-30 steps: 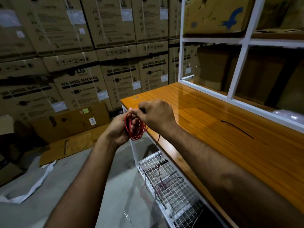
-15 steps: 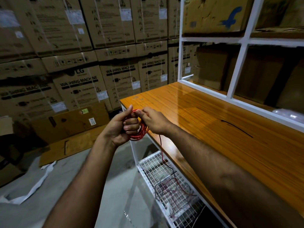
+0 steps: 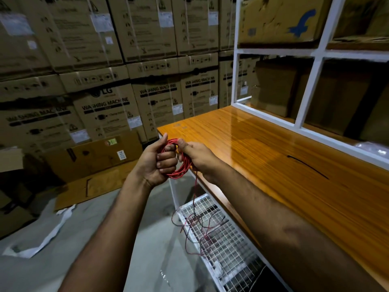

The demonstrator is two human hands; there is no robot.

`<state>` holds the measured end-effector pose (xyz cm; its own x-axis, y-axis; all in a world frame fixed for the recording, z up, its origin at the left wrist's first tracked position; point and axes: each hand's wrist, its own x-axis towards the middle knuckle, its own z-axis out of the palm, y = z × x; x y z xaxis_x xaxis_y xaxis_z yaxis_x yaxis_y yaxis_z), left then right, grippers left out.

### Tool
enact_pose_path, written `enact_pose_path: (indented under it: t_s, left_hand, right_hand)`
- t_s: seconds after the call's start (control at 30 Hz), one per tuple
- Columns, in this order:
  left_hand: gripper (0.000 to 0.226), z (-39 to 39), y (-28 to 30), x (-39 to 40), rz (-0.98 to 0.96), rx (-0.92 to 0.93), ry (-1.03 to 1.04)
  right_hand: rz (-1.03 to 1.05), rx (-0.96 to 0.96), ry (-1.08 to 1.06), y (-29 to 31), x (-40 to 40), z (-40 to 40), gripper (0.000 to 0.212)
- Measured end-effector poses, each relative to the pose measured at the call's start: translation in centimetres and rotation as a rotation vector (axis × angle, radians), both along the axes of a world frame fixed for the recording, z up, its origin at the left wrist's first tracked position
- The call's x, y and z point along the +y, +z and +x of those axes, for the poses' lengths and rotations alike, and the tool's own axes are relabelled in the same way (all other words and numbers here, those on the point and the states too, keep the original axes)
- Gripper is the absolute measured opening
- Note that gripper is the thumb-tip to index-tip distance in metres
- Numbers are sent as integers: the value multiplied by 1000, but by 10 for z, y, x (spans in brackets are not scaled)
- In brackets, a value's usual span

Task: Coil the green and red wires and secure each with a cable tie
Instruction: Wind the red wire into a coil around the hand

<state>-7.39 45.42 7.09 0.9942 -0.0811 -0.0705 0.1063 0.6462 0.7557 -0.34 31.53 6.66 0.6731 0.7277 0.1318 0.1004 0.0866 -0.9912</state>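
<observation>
Fingers of the left hand (image 3: pixel 156 163) clench the red wire (image 3: pixel 182 168) coil; the right hand (image 3: pixel 196 158) pinches it at 3 o'clock. Loose tail hangs at 6 (untied, green wire unseen).

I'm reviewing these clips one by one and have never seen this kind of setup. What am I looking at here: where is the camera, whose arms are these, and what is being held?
There is no machine here. The camera sits on a person's head and looks forward and down, so the two bare arms reaching in from the bottom are that person's own. The left hand is closed around a coil of red wire, and the right hand grips the same coil from the other side. A loose tail of wire hangs down to a white wire-mesh shelf below. Beside the hands is a glossy wooden table with a thin black strip lying on it, possibly a cable tie. Stacked cardboard boxes fill the background.
</observation>
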Motion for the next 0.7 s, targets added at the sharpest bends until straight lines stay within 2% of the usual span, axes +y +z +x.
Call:
enact_pose_path:
  t_s: [0.1,0.13,0.27,0.33,0.4,0.53,0.63,0.7]
  left_hand:
    - [45,2,-3,2,-8,-6,33]
    - [45,1,-3,5,-16,-9,27]
    - [47,-4,3,29,-105,-79,19]
    - [46,-4,7,42,-130,-88,44]
    - [47,-5,8,48,-92,-49,108]
    - [47,-2,3,45,-94,7,217]
    - [46,1,-1,47,-104,36,321]
    - [41,-1,-4,51,-115,39,373]
  right_hand:
    - [74,97,13,-10,-7,6,14]
    - [57,103,21,-13,-13,8,16]
    - [-288,-47,158,-40,-50,14,17]
    - [-358,24,183,-58,-70,13,19]
    - [-268,171,94,-70,-78,9,14]
    - [162,526,-183,-63,-59,4,9]
    - [375,703,-137,-46,-47,0,17]
    - [387,693,-135,-40,-45,-2,19]
